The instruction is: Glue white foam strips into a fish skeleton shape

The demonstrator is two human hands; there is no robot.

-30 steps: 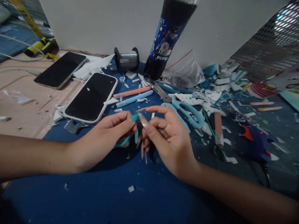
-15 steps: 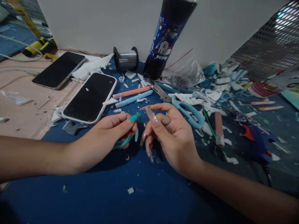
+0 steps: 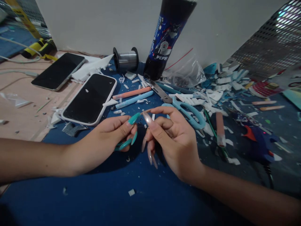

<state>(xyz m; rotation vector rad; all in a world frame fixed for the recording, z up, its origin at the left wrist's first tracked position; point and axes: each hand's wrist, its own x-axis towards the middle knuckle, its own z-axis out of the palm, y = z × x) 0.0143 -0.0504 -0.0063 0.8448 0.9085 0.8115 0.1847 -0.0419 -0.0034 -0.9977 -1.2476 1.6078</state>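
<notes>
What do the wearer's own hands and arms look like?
Left hand: long, pointed teal nails. Right hand: long, pointed, glossy nails, translucent pinkish-grey. Forearms bare; no sleeves, gloves or cables on them in view.

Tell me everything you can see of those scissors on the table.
The scissors have light blue, plastic-looking handles and grey, metallic blades that look closed. They lie at a slant among white scraps on the blue table, blades pointing away from the person, toward the foot of the bottle. The right hand partly hides one handle loop; whether it touches is unclear.
</notes>
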